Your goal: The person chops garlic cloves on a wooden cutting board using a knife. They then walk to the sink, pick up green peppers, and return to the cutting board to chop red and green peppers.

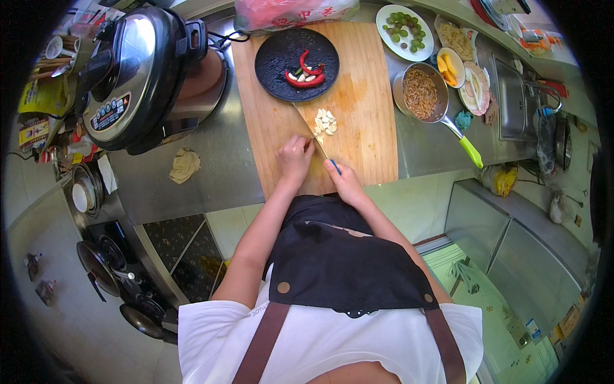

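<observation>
My right hand (347, 183) grips the blue handle of a kitchen knife (307, 124). Its blade slants away to the left across a wooden cutting board (367, 149). Close against the blade's left side is my left hand (293, 161), fingers curled; whatever they may hold is hidden. Cut pieces of garlic (326, 122) lie in a small heap to the right of the blade, with some bits near its edge. Beyond the blade's tip, a black plate (271, 60) on the board carries red chilies (307, 83) and whole garlic cloves (302, 77).
Left stands an electric pressure cooker (132, 72), near a crumpled cloth (185, 165). At right are a plate of grapes (381, 24), a saucepan (399, 91) with a green handle over the counter, bowls of food and a sink (515, 96). A plastic bag (295, 14) lies behind the board.
</observation>
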The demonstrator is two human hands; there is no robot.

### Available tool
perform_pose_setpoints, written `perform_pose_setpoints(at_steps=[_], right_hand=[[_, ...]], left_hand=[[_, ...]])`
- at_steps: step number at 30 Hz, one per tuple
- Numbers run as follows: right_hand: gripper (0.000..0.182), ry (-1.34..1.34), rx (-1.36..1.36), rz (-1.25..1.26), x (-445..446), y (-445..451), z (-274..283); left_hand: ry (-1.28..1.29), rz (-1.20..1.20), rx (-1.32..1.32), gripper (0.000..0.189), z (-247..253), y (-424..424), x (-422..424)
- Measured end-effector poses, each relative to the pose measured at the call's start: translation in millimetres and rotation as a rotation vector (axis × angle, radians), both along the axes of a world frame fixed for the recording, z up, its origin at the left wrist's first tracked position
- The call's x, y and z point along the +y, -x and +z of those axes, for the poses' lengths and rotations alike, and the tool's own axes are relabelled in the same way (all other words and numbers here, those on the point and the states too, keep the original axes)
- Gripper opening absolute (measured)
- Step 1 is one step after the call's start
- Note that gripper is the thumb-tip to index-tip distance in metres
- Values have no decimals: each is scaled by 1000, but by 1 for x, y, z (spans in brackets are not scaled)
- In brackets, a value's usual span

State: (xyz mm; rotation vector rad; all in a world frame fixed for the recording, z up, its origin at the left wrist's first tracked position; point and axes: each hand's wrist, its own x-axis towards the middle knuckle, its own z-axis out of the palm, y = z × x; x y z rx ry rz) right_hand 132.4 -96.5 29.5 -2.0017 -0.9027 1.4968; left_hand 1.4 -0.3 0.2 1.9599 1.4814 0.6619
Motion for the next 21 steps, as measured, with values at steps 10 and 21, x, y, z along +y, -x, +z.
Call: perform_pose_setpoints(at_steps=[10, 21], right_hand=[[59, -71, -97, 78, 4, -7, 2], [42, -19, 367, -247, -21, -34, 0]], left_hand=[[22, 111, -108, 8, -3, 3, 2], [75, -23, 56, 12, 10, 9, 35]])
